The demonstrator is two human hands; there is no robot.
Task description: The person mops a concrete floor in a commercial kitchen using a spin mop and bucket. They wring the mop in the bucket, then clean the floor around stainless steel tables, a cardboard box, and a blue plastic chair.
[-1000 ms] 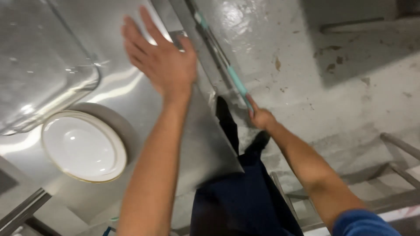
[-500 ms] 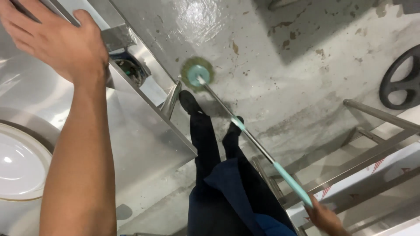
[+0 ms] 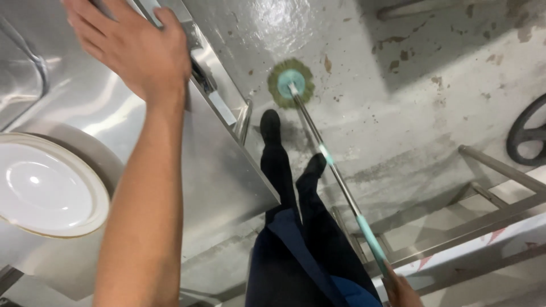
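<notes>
Two hands in view. Left hand spread flat, fingers open, resting on edge of steel counter, gripping nothing. Right hand closed round near end of mop handle, largely cut off at bottom edge. Green round mop head flat on grey floor, far of black shoes. White plate at left. Since earlier frame, mop head further right of counter, left hand lower. No labels or signs made out.

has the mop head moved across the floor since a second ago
Cannot tell: the mop head rests beside the counter's leg, but the head camera swung and earlier showed only the handle.
</notes>
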